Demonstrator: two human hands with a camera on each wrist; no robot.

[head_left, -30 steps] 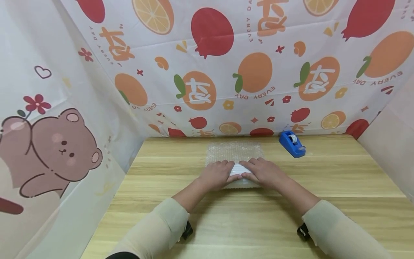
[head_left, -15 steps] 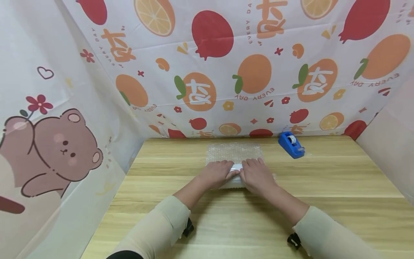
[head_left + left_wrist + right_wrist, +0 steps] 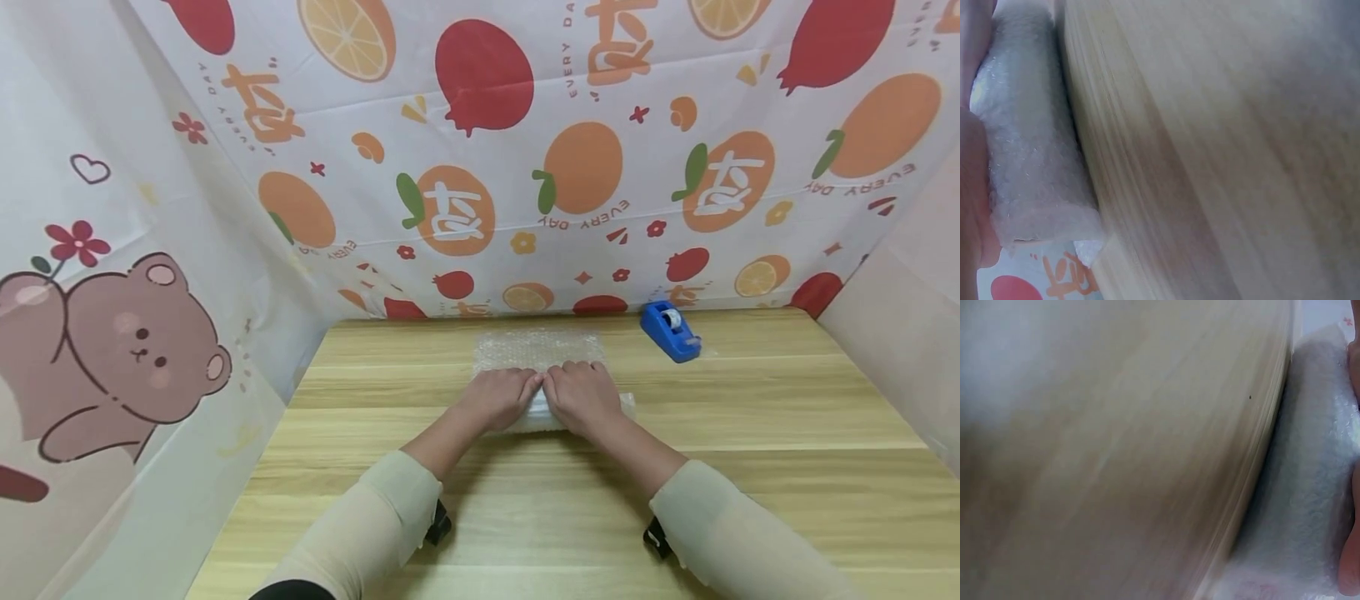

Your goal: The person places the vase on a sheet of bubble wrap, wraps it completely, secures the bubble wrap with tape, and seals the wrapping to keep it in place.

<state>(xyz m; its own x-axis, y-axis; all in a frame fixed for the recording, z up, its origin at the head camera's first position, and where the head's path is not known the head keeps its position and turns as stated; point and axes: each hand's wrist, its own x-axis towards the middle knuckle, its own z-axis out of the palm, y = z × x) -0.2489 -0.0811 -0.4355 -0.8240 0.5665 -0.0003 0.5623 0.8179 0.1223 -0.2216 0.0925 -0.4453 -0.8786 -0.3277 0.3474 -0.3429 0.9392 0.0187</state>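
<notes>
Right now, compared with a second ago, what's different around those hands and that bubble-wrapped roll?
The right hand slid left along the bubble-wrapped roll toward the left hand, narrowing the gap between them and exposing the roll's right end. Both hands were on the roll before and are now. The left hand stayed about where it was, as did the flat bubble wrap and blue tape dispenser.

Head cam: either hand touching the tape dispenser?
No, the left hand and right hand are both on the bubble wrap, apart from the blue tape dispenser.

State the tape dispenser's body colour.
Blue; the tape dispenser shows best in the head view.
</notes>
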